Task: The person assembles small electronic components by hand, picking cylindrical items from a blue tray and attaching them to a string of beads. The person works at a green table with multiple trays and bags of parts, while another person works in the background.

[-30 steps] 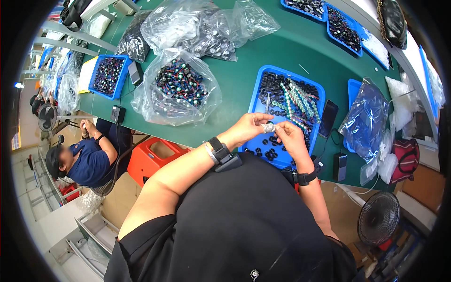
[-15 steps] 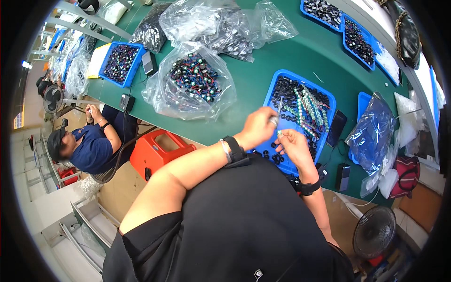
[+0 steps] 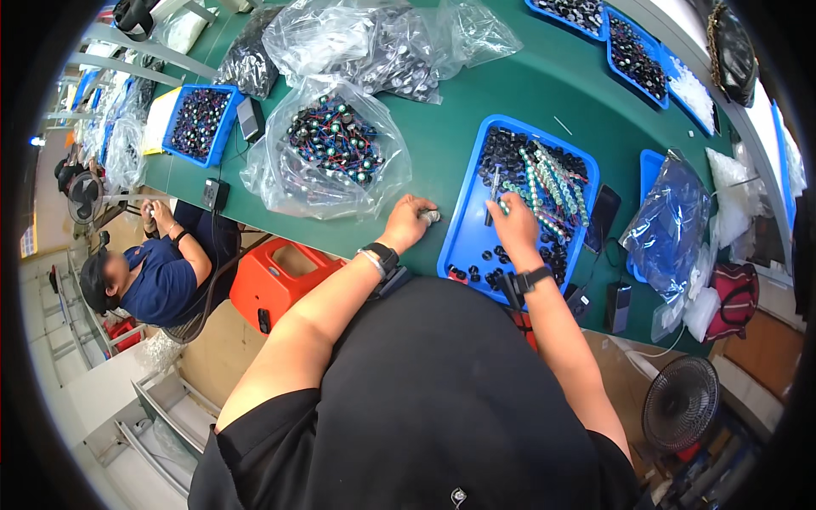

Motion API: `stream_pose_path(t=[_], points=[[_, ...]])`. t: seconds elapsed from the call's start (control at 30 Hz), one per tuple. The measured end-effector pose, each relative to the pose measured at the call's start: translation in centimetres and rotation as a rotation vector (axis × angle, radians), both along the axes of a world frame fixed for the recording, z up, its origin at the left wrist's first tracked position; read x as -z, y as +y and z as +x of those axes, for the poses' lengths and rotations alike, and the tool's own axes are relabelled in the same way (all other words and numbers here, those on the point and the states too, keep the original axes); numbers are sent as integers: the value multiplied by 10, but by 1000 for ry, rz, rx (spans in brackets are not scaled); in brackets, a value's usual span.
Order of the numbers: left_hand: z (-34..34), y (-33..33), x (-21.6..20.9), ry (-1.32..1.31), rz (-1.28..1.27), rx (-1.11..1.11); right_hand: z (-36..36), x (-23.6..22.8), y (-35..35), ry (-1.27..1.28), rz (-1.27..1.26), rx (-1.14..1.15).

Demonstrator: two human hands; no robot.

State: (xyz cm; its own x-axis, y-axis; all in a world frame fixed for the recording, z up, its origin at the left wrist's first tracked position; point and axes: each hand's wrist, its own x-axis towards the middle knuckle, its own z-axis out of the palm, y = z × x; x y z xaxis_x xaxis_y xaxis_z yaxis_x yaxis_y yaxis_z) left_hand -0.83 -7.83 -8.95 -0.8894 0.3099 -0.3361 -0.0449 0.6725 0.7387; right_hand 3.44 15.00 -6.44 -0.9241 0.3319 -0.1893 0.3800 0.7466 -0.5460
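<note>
My left hand (image 3: 406,224) is at the near edge of the green table, left of the blue tray (image 3: 456,223). Its fingers are curled, with a small silvery-white thing (image 3: 431,218) at the tips that I cannot make out. Over the tray's middle, my right hand (image 3: 515,226) has its fingers pinched together; a small pale-green piece shows there, but what they hold is mostly hidden. Right by those fingertips is a slim tool (image 3: 495,183) with a silvery shaft and a dark end. Small black round parts (image 3: 507,143) and rows of pale-green beaded pieces (image 3: 548,183) lie in the tray.
An open clear bag (image 3: 336,140) of wired parts stands to the left, with another blue tray (image 3: 201,124) beyond it. A dark phone (image 3: 604,212) and a bluish plastic bag (image 3: 667,221) lie to the right. A seated person (image 3: 174,255) works at left near a red stool (image 3: 285,276).
My left hand has moved out of the tray toward the left, onto the table's edge. My right hand has gone forward, farther into the tray, up to the slim tool. My view has shifted slightly.
</note>
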Motion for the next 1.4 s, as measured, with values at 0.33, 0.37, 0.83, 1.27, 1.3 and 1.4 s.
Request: stream_pose_path(t=[0.33, 0.37, 0.83, 1.27, 1.3, 1.4], points=[[8, -11, 14, 271, -84, 10, -22, 13, -3, -93, 210, -49], [7, -13, 16, 263, -48, -11, -20, 11, -5, -27, 219, -44], [2, -8, 8, 178, -19, 78, -4, -23, -25, 22, 24, -242], [-1, -10, 9, 166, 0, 65, -3, -9, -59, 54, 140, -620], [-2, -10, 9, 165, 0, 65, -4, -10, -60, 43, 155, -629], [-2, -10, 9, 158, 0, 65, -8, -15, -62, -2, 203, -697]])
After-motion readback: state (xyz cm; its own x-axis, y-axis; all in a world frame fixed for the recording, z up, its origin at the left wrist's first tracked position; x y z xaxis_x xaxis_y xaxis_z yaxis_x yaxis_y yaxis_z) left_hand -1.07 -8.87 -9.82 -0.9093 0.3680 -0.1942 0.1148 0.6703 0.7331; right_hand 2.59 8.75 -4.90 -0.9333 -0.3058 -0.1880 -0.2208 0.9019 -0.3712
